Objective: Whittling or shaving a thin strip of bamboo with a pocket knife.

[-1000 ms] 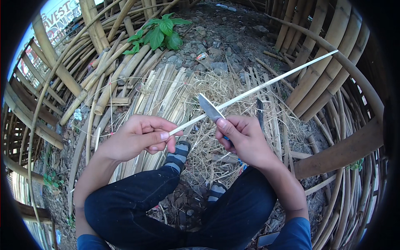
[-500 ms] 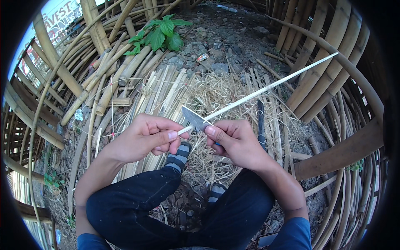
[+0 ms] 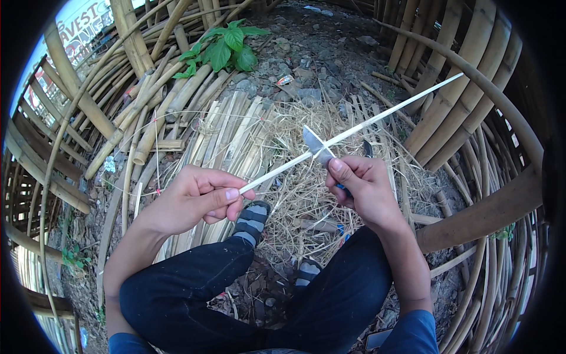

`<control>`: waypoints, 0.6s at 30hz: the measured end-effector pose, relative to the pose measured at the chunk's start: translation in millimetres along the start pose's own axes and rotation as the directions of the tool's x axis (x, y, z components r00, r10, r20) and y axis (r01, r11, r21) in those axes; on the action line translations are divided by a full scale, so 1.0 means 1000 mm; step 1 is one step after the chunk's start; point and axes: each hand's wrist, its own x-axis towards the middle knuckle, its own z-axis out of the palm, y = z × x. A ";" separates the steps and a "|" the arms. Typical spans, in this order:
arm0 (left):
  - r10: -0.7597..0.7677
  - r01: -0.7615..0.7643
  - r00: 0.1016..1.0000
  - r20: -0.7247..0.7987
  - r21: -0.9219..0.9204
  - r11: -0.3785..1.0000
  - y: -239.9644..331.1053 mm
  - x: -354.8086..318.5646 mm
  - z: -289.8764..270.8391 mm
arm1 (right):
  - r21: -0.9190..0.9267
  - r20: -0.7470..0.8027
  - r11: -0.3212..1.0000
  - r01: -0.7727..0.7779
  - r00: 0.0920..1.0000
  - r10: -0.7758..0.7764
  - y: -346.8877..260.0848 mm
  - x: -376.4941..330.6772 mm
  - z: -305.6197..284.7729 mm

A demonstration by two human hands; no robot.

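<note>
A long, pale bamboo strip (image 3: 389, 111) slants up to the right across the middle of the view. Its near end is pinched between the thumb and fingers of my left hand (image 3: 203, 197). Closed round the handle of a knife (image 3: 317, 144) is my right hand (image 3: 362, 186), with the thumb pressed near the base of the blade. The short grey blade lies across the strip partway along it, touching it. A bit of the blue handle shows below my fingers; the rest is hidden in my grip.
Split bamboo slats (image 3: 227, 135) lie beyond my left hand, beside a heap of shavings (image 3: 300, 130). Stacked bamboo poles (image 3: 471, 100) stand at the right. A green leafy plant (image 3: 227, 50) grows at the back. A dark blade-like tool (image 3: 368, 148) lies partly behind my right hand.
My right hand has slid the knife along the strip, up and to the right, away from my left hand. My left hand and the strip have shifted slightly left and down.
</note>
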 end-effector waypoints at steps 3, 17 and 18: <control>-0.034 0.034 0.999 -0.028 -0.016 0.999 -0.013 -0.007 -0.016 | 0.191 -0.247 0.980 0.050 0.969 -0.001 0.005 0.008 -0.038; -0.089 0.145 0.973 0.212 -0.263 0.954 -0.015 0.020 0.004 | -0.154 0.256 0.988 -0.028 0.964 0.068 0.001 0.000 0.046; -0.074 0.137 0.970 0.234 -0.270 0.953 -0.015 0.019 0.004 | -0.157 0.266 0.986 -0.050 0.960 0.091 0.001 0.000 0.047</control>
